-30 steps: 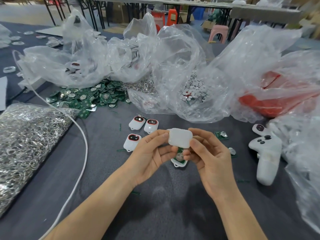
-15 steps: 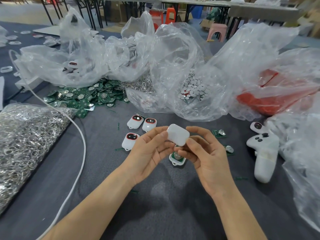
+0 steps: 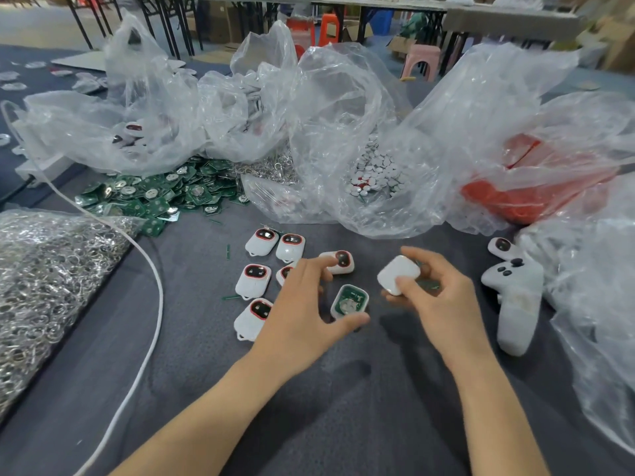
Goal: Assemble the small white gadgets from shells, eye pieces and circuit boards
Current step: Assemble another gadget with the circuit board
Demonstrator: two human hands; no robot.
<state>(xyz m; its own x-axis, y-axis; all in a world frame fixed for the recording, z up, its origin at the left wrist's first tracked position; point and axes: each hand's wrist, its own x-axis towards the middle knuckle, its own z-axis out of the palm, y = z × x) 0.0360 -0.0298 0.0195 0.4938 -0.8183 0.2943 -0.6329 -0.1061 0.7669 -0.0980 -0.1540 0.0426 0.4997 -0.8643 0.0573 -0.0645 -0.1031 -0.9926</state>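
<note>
Right hand (image 3: 436,297) pinches a plain white cover (image 3: 398,273) between thumb and fingertips, just above the table (image 3: 343,407). Left hand (image 3: 302,310) is spread wide and holds nothing. Its thumb lies beside the open base (image 3: 348,304), which rests on the table with its green board (image 3: 355,297) facing up. Finished gadgets (image 3: 263,241) lie to the left.

Recommendation: steady the base with the left hand, match the cover's outline to it, then press evenly. A skewed cover would likely jam on the board.

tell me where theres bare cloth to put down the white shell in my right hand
Bare grey cloth lies between the two forearms, and between the white cable and the left forearm. Crowded: white gadgets beside the left hand, board-filled shell between the hands, controller and bags to the right.
</note>
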